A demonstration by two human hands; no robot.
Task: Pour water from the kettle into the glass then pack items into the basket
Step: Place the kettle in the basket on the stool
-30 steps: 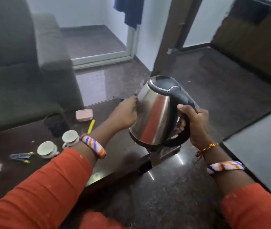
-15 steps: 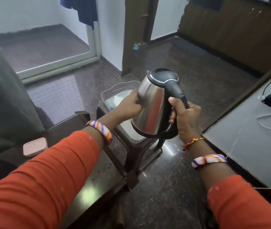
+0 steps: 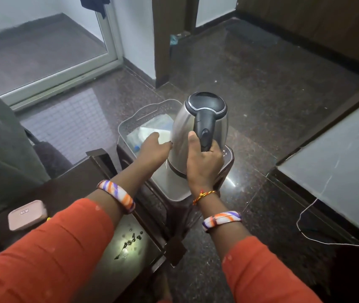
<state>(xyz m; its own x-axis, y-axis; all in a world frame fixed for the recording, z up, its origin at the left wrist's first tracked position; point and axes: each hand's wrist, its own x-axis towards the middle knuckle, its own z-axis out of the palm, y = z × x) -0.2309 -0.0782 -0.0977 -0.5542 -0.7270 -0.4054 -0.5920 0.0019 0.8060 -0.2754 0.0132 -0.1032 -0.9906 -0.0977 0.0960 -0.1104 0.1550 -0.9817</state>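
2 hands (image 3: 203,158) around kettle (image 3: 198,127) over basket (image 3: 128,127)

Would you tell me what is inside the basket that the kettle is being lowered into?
In the basket lie pale, clear-wrapped packets at the far end, with something blue-capped beside them. The kettle and both hands cover the rest of the floor.

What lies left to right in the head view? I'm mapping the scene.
Sofa → pink box → left hand → kettle → grey surface with white cable.
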